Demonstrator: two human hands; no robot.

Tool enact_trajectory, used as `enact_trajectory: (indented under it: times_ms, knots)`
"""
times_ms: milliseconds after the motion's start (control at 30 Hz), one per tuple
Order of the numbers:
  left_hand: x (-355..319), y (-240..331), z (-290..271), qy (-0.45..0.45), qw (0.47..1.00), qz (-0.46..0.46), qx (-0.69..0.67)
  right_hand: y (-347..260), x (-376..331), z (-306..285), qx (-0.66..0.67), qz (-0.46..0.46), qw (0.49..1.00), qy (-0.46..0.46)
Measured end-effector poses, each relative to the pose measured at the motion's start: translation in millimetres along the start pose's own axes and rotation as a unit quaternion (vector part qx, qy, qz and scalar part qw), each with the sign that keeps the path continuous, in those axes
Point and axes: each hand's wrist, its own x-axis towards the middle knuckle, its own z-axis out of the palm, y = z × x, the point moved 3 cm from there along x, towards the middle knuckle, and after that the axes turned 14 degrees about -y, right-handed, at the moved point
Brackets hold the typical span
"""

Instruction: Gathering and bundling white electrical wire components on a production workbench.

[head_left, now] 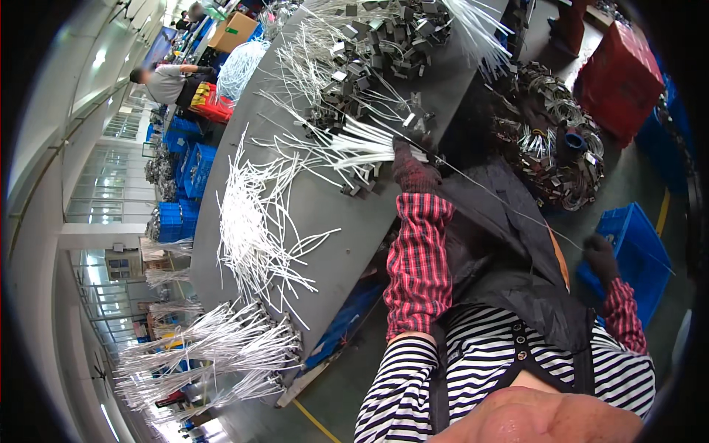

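My left hand [413, 168], in a dark glove with a red plaid sleeve cover, grips a bundle of white sleeved wires [354, 148] at the edge of the grey table [347, 214]. A thin wire [509, 210] runs taut from that hand across my lap to my right hand [602, 255], also gloved, which pinches its far end above a blue crate [635, 251]. Small grey metal parts [354, 184] hang from the bundle's wires.
Loose white sleeves [251, 229] lie mid-table, with bundled ones [214, 347] at its near end and a heap of wired metal parts [377, 37] at the far end. Coiled parts [554, 148] sit on the floor beside a red bin [620, 81]. Another person [166, 81] works far left.
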Motion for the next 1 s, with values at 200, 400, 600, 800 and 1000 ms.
enact_trajectory:
  times_ms: [200,400,600,800,1000]
  knots:
    - [-26.0,17.7,0.0,-0.003,0.992,0.003,-0.125,97.6,-32.4,-40.0,0.011,0.04,0.998,0.05]
    - [-30.0,49.2,-0.6,0.043,0.994,0.015,-0.096,94.8,-29.3,-46.1,0.054,0.068,0.994,0.058]
    - [-25.3,26.0,-13.7,0.019,0.989,0.019,-0.147,39.3,-0.4,-16.3,0.019,0.037,0.998,0.049]
    - [-36.6,-3.5,-38.1,-0.084,0.929,0.063,0.356,-177.4,88.4,80.8,0.173,-0.213,0.945,-0.18]
    - [-37.1,19.2,-38.0,-0.034,0.803,-0.048,0.593,-385.7,115.3,173.8,0.107,-0.361,0.908,-0.186]
